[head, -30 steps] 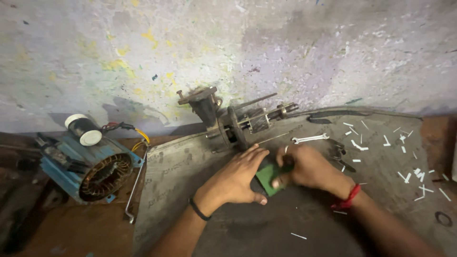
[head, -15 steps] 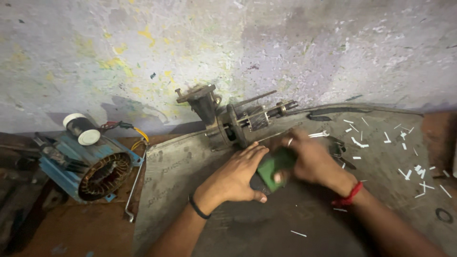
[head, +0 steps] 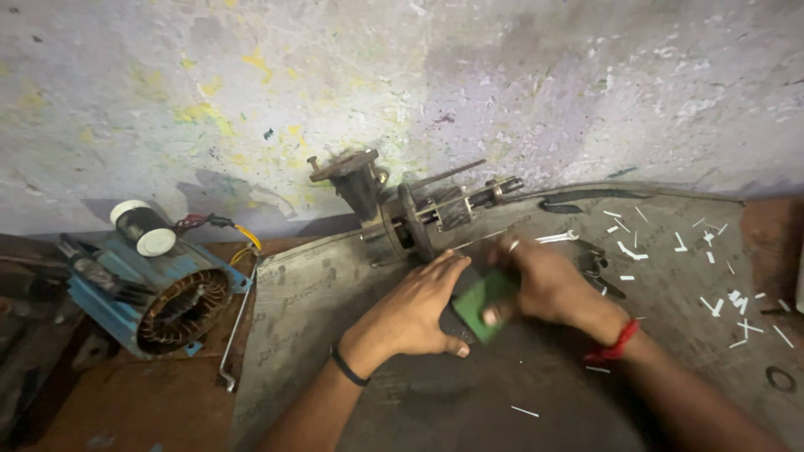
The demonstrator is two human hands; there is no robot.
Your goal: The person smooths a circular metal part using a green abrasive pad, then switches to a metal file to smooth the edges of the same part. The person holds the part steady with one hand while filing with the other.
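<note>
Both hands (head: 481, 297) meet low, left flat, right curled.

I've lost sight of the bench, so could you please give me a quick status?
Left hand flat on grey metal sheet. Right hand gripping green flat pad. Dismantled metal rotor assembly just behind.

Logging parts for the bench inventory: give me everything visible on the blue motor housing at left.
The blue motor housing lies on its side on the brown floor, left of the grey metal sheet, near the wall. Its painted casing looks like metal, worn and dirty. The open end faces the camera and shows a ring of copper-coloured stator windings. A black cylinder with a white cap, apparently a capacitor, sits on top, with red and yellow wires leading off. No hand touches it.
</note>
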